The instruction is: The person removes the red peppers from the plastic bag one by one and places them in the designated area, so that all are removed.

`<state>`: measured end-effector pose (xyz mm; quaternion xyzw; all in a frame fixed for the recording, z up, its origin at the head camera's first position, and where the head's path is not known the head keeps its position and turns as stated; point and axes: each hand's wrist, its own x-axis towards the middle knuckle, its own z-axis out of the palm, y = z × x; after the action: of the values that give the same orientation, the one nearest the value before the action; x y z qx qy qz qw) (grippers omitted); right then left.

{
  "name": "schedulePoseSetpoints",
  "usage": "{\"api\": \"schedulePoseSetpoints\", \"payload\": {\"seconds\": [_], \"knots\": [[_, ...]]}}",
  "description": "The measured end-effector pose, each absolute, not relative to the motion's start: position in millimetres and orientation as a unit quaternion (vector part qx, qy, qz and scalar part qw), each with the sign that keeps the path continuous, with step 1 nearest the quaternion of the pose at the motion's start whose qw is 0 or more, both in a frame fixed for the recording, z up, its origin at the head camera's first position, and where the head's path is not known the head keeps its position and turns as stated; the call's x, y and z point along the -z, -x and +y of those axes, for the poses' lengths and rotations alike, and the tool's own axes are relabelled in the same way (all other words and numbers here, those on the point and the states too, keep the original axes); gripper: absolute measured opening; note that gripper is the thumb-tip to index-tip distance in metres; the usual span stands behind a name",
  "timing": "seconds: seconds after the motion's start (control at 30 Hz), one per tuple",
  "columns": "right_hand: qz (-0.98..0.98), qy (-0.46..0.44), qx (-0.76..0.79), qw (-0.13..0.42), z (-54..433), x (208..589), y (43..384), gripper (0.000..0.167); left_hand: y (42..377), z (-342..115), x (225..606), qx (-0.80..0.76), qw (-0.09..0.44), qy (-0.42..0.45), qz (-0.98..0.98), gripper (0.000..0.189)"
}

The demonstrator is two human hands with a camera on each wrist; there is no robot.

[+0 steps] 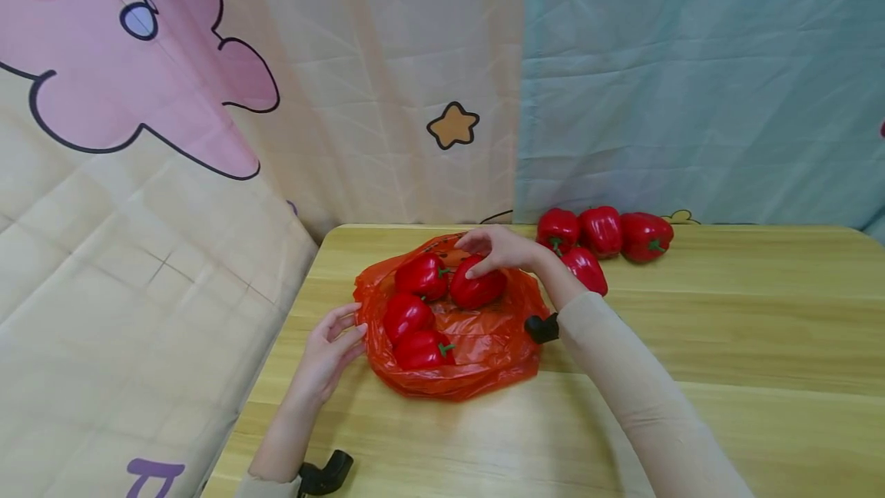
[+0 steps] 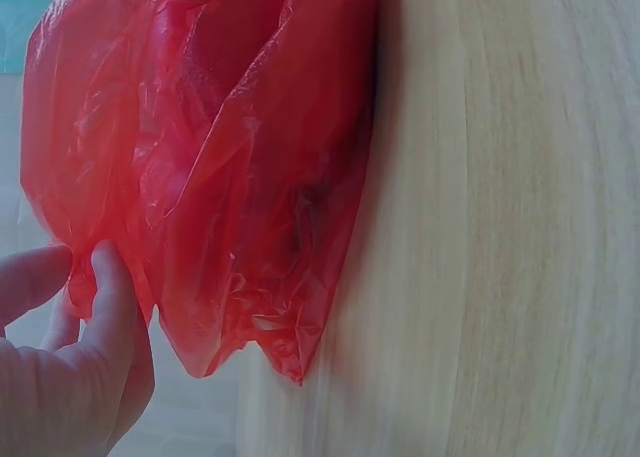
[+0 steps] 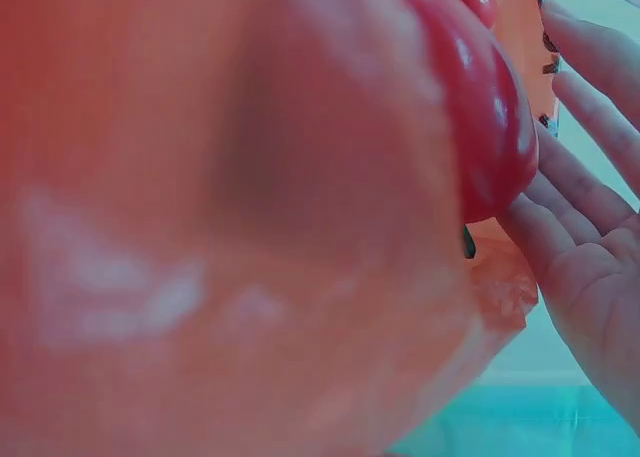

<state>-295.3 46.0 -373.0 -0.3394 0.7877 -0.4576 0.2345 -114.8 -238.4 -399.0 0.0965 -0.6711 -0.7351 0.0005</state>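
Note:
A red-orange plastic bag [image 1: 484,336] lies spread with its mouth upward, and several red bell peppers [image 1: 408,317] sit inside it. My left hand [image 1: 330,352] pinches the bag's left rim between thumb and fingers; the left wrist view shows the gathered film [image 2: 82,282] there. Over the bag's far side reaches my right hand [image 1: 503,247], its thumb at a bell pepper [image 1: 477,287] in the bag. In the right wrist view its fingers [image 3: 590,182] are extended and spread beside that pepper, not wrapped round it.
Several more red bell peppers [image 1: 601,231] are grouped at the table's back edge, right of the bag, partly behind the right forearm. The wooden table [image 1: 747,313] extends to the right. Printed curtains [image 1: 415,60] hang behind and along the left side.

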Motion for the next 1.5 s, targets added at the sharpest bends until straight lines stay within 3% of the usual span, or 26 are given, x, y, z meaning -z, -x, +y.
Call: {"api": "schedulePoseSetpoints", "payload": {"seconds": [0.63, 1.5], "knots": [[0.824, 0.347, 0.357, 0.269, 52, 372, 294, 0.058, 116, -238, 396, 0.734, -0.01, -0.099, -0.672, 0.038], [0.827, 0.4, 0.337, 0.207, 49, 361, 275, 0.055, 115, -238, 398, 0.733, -0.006, -0.095, -0.674, 0.038]]}}
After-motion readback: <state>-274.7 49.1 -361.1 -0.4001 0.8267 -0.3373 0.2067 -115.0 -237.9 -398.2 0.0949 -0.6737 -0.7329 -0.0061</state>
